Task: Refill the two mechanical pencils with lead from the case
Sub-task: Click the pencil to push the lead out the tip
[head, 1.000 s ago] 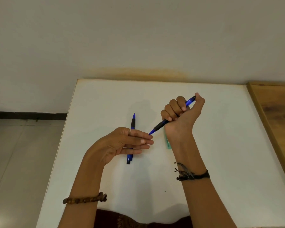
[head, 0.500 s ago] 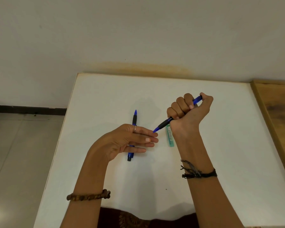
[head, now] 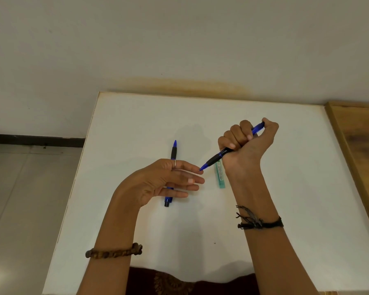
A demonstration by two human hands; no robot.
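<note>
Our right hand (head: 246,143) is fisted around one blue pencil (head: 226,153), thumb over its cap end, long axis slanting down-left so the tip meets our left hand's (head: 158,184) index fingertip. That left hand is spread flat and carries nothing. The second pencil (head: 173,153) lies lengthwise on the desk (head: 296,188) under our left fingers; the green lead case (head: 220,177) lies just beside our right wrist, nearer that hand.
</note>
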